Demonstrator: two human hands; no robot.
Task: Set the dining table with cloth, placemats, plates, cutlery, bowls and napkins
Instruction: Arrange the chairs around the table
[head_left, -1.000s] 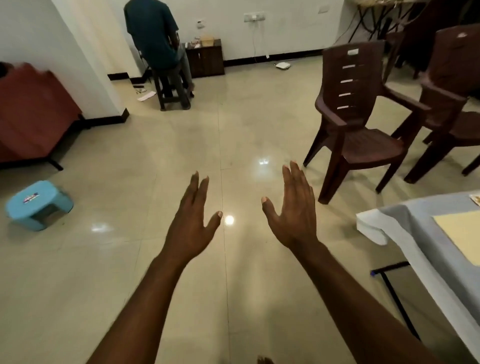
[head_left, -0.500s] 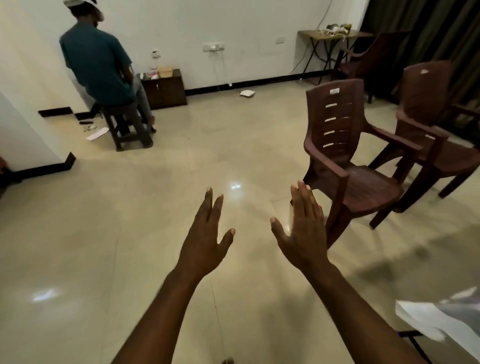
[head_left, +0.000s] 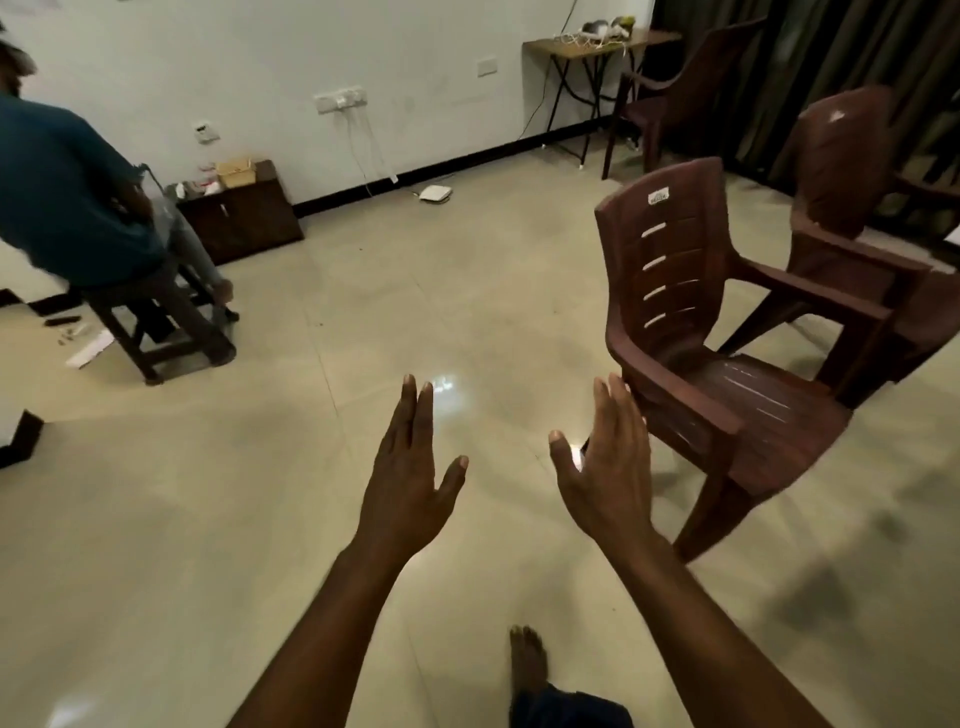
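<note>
My left hand (head_left: 410, 467) and my right hand (head_left: 610, 462) are stretched out in front of me over the tiled floor, fingers straight, holding nothing. The dining table, its cloth and placemat are out of view. My right hand's fingertips lie close to the arm of a brown plastic chair (head_left: 711, 343); whether they touch it I cannot tell. My bare foot (head_left: 527, 660) steps on the floor below.
A second brown chair (head_left: 852, 208) stands behind the first, a third (head_left: 675, 88) by a small side table (head_left: 597, 44). A person in a teal shirt (head_left: 62, 192) sits on a stool at left near a low dark cabinet (head_left: 244, 213). Open tiled floor lies ahead.
The view has turned right and away from the table: the cloth-covered table corner has left the frame, and the chairs have come closer. Both hands stay outstretched and empty.
</note>
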